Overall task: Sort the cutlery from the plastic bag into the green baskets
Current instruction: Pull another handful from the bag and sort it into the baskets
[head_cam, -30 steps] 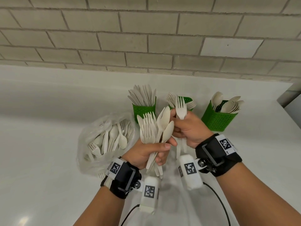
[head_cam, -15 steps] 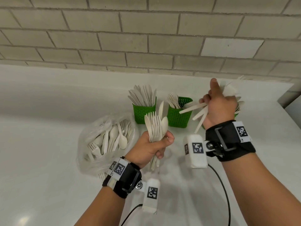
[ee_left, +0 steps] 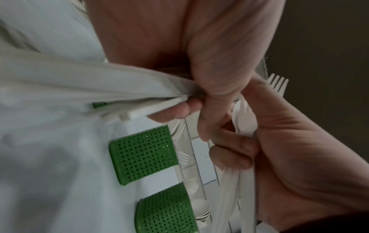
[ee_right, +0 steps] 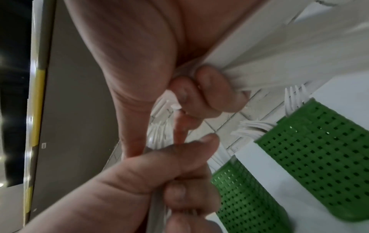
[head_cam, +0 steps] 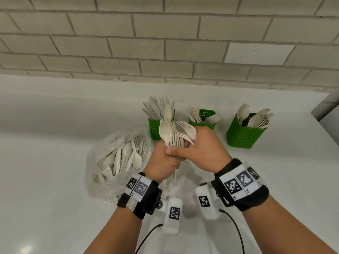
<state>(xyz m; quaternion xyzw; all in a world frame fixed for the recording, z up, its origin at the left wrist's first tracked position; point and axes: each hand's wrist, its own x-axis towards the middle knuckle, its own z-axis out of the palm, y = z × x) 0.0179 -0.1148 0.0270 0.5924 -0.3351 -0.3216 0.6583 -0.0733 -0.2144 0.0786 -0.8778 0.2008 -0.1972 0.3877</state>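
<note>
Both bare forearms wear black wrist straps with white square-code tags, plus white camera pods underneath trailing thin black cables.

Three green baskets, one plastic bag

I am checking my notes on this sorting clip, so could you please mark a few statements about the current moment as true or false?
1. Three green baskets stand on the counter. True: the left basket, the middle basket and the right basket.
2. The right basket holds forks. False: it holds spoons.
3. The left hand holds a bundle of cutlery. True.
4. The right hand rests flat on the counter. False: it is raised, with its fingers at the bundle.
5. The plastic bag has been emptied. False: cutlery still lies inside it.
6. The left basket holds knives. True.
</note>
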